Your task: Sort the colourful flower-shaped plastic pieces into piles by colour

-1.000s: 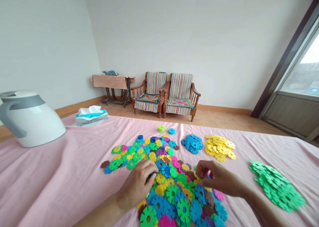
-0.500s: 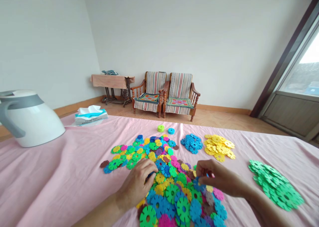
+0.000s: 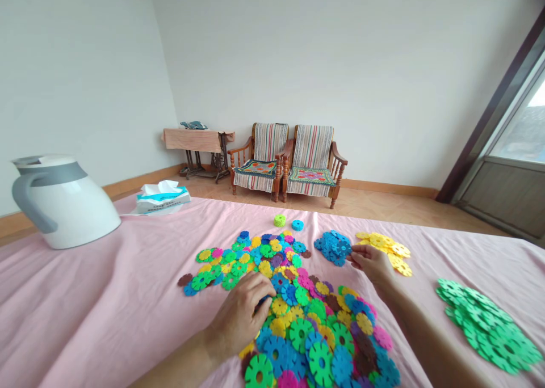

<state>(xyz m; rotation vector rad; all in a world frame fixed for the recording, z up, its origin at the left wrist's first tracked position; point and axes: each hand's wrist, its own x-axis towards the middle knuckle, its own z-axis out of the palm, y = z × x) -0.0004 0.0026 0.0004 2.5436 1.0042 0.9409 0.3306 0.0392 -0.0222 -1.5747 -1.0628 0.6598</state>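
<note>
A large mixed heap of plastic snowflake discs (image 3: 298,334) in many colours spreads over the pink cloth before me. My left hand (image 3: 247,306) is curled at the left side of this heap, with a dark blue disc (image 3: 261,303) partly visible between thumb and fingers. My right hand (image 3: 372,263) reaches past the heap. Its fingertips pinch a blue disc at the right edge of the blue disc pile (image 3: 330,247); the fingers partly cover that disc. Just behind this hand lies the yellow disc pile (image 3: 385,243), partly hidden by it.
A green disc pile (image 3: 489,325) lies at the right. Small stacks of lime discs (image 3: 279,220) and light blue discs (image 3: 297,225) stand at the back. A white-grey jug (image 3: 80,209) and a tissue box (image 3: 164,198) are at the left. Two armchairs (image 3: 287,164) stand beyond the table.
My right hand has moved from the mixed heap up and away to the blue pile, carrying a blue disc. My left hand keeps its place at the heap. The view has shifted slightly.
</note>
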